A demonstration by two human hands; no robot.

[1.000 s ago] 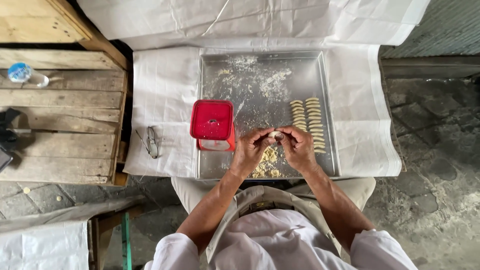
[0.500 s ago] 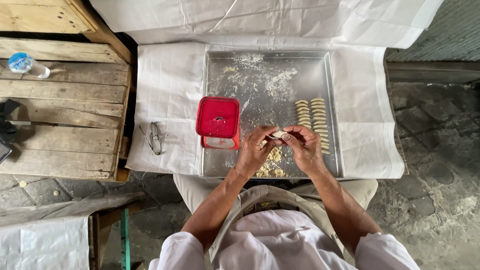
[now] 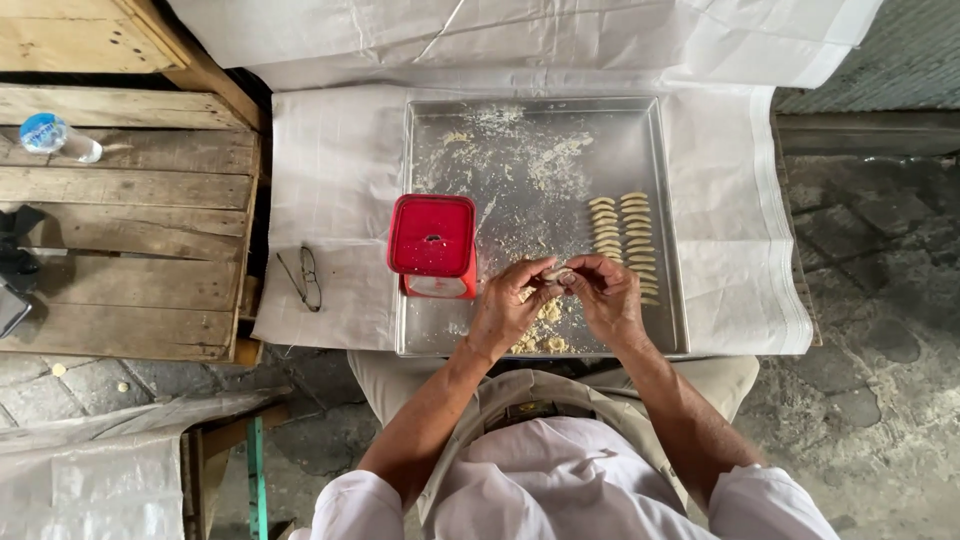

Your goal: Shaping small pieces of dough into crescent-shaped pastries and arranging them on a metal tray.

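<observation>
Over the near edge of the metal tray, my two hands met and worked one small piece of dough between them. My left hand came in from the left with its fingertips curled onto the piece, and my right hand closed on it from the other side, so the grip of each was pinching the dough rather than spread. The piece was pale, cream-coloured and small, mostly hidden by my fingers, so I could not tell its exact shape. It sat above the tray's lower middle, just off the surface, held between both sets of fingertips.

Under my hands lay a loose heap of dough crumbs, the same pale yellow, on the tray floor. Just beyond my right hand, two neat columns of shaped pieces stood side by side, each one a small curved crescent, light in colour. Flour and fine crumbs dusted the tray's far half. A red square container rested at the tray's left rim, near my left hand but apart from it. The tray lay on a white woven sheet covering the worktop, with a pair of glasses on the sheet to the left. A plastic bottle lay on the wooden pallet further left.
</observation>
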